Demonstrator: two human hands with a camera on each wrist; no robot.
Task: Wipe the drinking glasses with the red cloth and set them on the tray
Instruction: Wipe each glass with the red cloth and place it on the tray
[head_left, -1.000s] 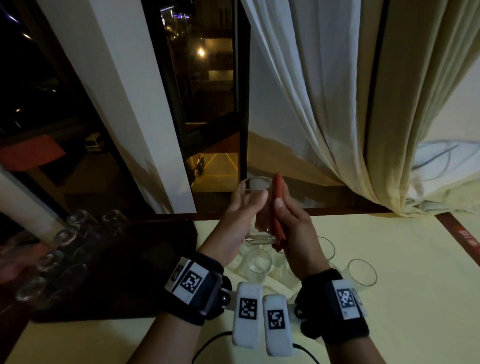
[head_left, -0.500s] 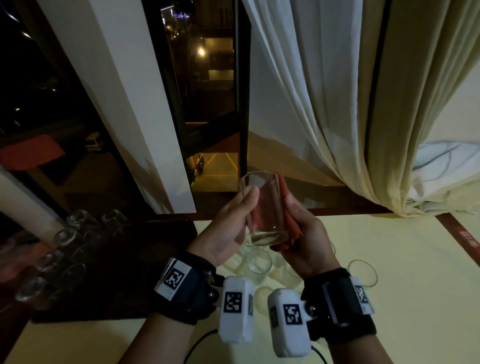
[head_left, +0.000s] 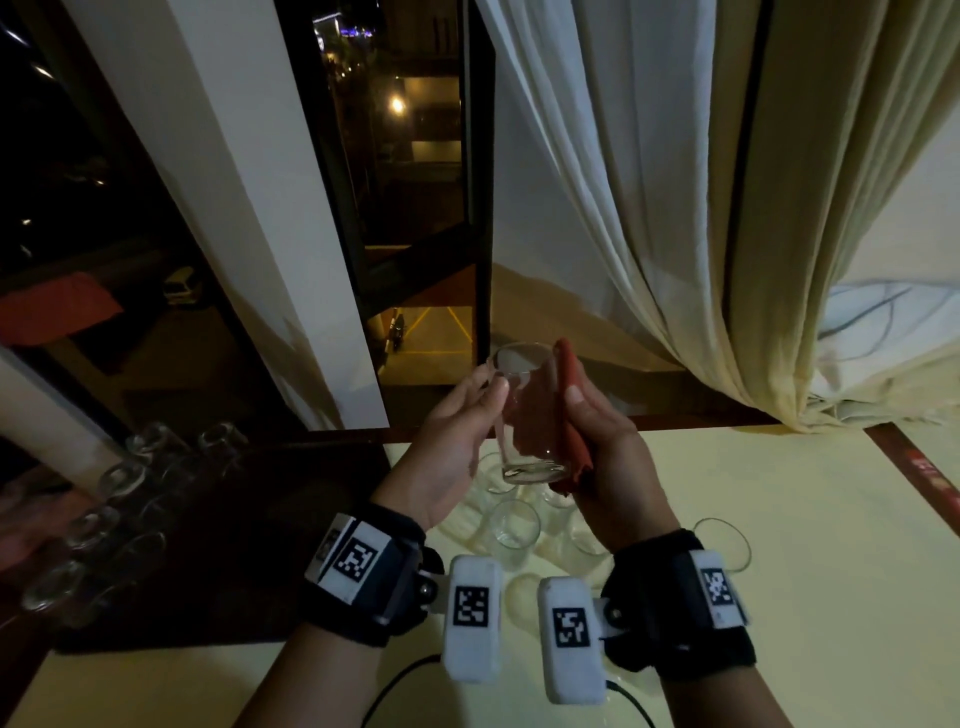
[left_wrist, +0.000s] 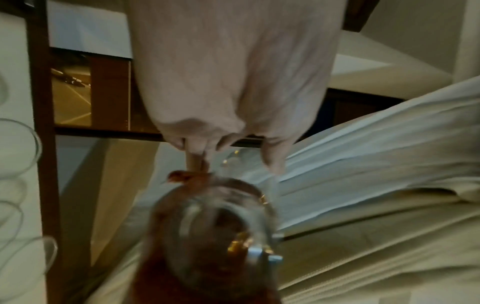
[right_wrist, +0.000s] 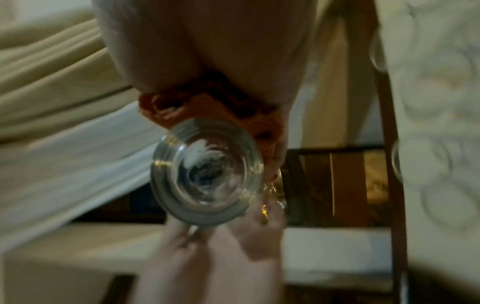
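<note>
Wiping is the step in hand: a tall clear drinking glass (head_left: 524, 415) is held upright in the air over the pale yellow table (head_left: 779, 545), at about twelve o'clock from the wrists. The left hand (head_left: 452, 447) grips it from nine o'clock, thumb curled near the rim. The right hand (head_left: 602, 467) holds the folded red cloth (head_left: 569, 410) against the wall of the glass at three o'clock, fingers curled round the cloth; the right wrist view shows the cloth hugging the thick base.

To do this well, I judge the left hand should turn the glass in small steps while the cloth stays pressed flat, so every side gets covered, then the rim and inside.

Several more clear glasses (head_left: 511, 525) stand on the table just below the hands, so the wiped one should stay high. A dark tray (head_left: 218, 519) at nine o'clock already carries glasses, dimly seen.
</note>
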